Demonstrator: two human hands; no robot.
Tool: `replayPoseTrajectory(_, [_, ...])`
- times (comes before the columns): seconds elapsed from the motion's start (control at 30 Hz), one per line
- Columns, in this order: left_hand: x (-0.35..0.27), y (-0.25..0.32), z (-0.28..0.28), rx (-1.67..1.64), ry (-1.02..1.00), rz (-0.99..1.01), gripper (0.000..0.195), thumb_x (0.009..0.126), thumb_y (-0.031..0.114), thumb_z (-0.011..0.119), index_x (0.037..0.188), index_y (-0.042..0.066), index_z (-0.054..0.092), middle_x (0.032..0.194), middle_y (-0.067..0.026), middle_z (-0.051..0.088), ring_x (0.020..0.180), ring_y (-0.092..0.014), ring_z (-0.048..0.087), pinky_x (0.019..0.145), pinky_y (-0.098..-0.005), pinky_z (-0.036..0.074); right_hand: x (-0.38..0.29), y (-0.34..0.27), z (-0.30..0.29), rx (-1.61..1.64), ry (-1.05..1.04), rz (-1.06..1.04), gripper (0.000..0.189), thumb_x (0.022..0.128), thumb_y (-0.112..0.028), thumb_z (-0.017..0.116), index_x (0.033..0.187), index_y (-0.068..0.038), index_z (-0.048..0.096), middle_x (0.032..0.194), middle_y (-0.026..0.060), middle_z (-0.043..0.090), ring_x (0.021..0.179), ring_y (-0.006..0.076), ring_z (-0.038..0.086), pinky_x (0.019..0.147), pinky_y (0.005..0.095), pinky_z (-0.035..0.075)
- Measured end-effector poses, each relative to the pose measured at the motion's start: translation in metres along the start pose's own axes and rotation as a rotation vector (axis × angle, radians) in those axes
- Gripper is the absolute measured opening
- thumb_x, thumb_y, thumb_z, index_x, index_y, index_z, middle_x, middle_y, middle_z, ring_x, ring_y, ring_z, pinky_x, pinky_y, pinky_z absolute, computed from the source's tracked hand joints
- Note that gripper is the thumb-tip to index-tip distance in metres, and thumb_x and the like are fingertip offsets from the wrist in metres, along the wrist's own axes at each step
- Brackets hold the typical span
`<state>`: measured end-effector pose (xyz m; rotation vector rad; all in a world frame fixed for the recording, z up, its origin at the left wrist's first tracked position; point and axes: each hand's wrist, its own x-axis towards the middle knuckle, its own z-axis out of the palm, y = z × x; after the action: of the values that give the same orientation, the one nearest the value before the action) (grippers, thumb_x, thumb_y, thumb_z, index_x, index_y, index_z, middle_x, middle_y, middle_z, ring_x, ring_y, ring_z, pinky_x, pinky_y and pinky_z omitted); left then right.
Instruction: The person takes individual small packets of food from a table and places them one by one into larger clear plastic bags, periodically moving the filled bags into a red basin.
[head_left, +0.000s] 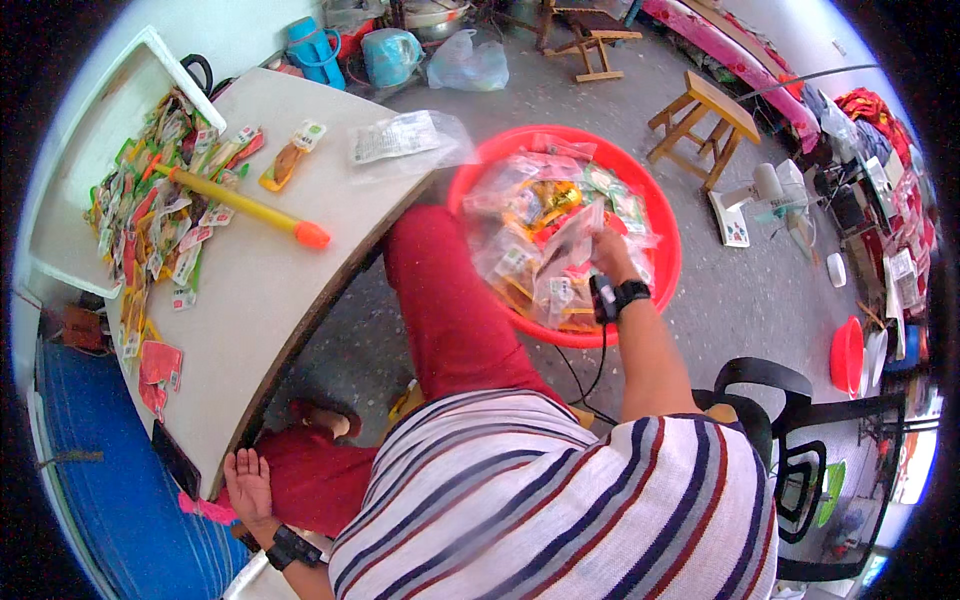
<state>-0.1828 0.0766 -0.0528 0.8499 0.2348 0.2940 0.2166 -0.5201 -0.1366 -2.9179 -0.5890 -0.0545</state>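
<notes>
My right hand (613, 253) reaches into a large red plastic basin (670, 311) on the floor, its fingers closed on the edge of a clear plastic bag (571, 238). Other filled clear bags (517, 262) lie around it in the basin, with yellow, green and red packets showing through. Palm up and holding nothing, my left hand (249, 484) rests beside the table corner, over my left knee. Close to it, a dark flat device (177, 459) lies at the table edge. My right fingertips are partly hidden by the hand.
On the grey table (247, 330) are a pile of small packets (161, 217) spilling from a white foam box (79, 172), a yellow tube with orange ends (240, 204), and a clear bag with a label (397, 142). A wooden stool (705, 124) and a scale (731, 219) stand beyond the basin.
</notes>
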Motion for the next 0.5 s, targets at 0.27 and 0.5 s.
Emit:
replayPoseTrajectory(0.27, [0.006,-0.001,-0.001,-0.012,0.016,-0.024,0.028,0.082,0.021,0.042,0.108,0.010,0.045,0.105,-0.0090,0.050,0.102,-0.022,0.043,0.088,-0.0396,0.031,0.007,0.116,-0.002,-0.114,0.169,0.512,0.013,0.063,-0.013,0.056,0.070,-0.002,0.056,0.066,0.0160,0.056,0.061,0.0293,0.056,0.052,0.0361,0.044])
replayPoseTrajectory(0.5, [-0.003,0.000,0.005,-0.035,0.054,-0.006,0.028,0.081,0.020,0.042,0.107,0.010,0.045,0.105,-0.0089,0.049,0.102,-0.023,0.043,0.088,-0.0400,0.031,-0.028,0.039,0.098,-0.199,-0.123,0.217,0.010,0.060,-0.015,0.054,0.059,-0.005,0.053,0.062,0.0159,0.053,0.056,0.0310,0.052,0.051,0.0376,0.042])
